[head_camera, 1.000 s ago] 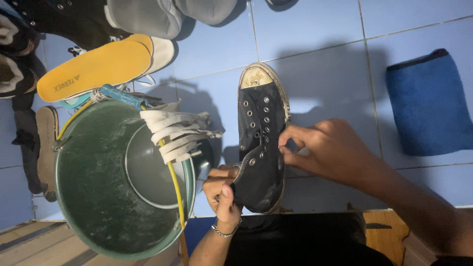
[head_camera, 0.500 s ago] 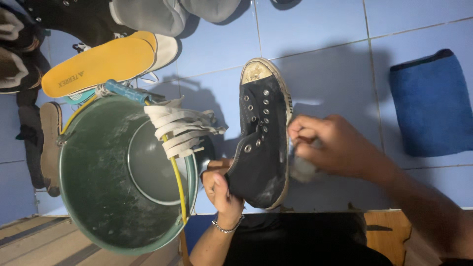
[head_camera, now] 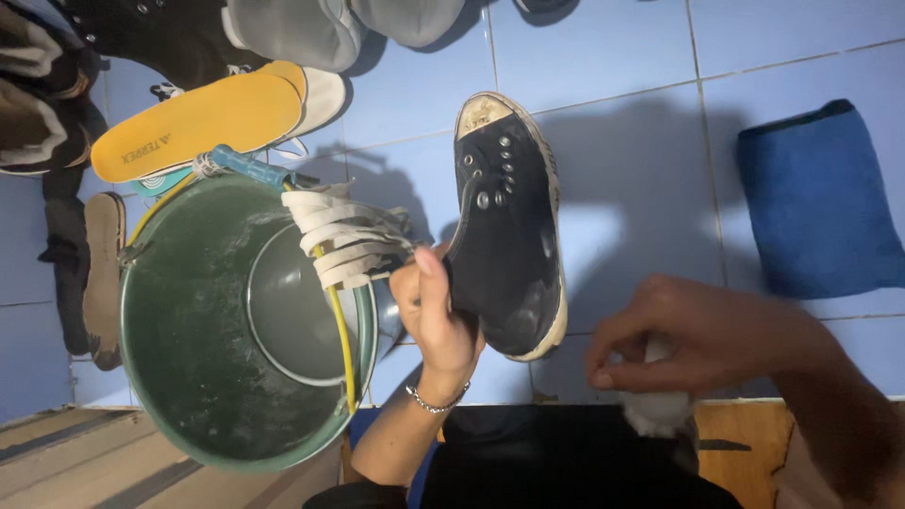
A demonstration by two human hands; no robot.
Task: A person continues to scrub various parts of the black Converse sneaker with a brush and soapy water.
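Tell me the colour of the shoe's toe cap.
Off-white and scuffed, on the black canvas shoe; the head view shows it.

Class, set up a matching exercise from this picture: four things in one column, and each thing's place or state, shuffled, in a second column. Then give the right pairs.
Things
1. black canvas sneaker
2. white flat laces
3. yellow foam insole
4. blue folded cloth

Places or states
A. lying on the tiles at the far right
B. held up in the left hand
C. draped over the rim of the green round bucket
D. lying on the floor beyond the bucket

Pairs: 1-B, 2-C, 3-D, 4-A
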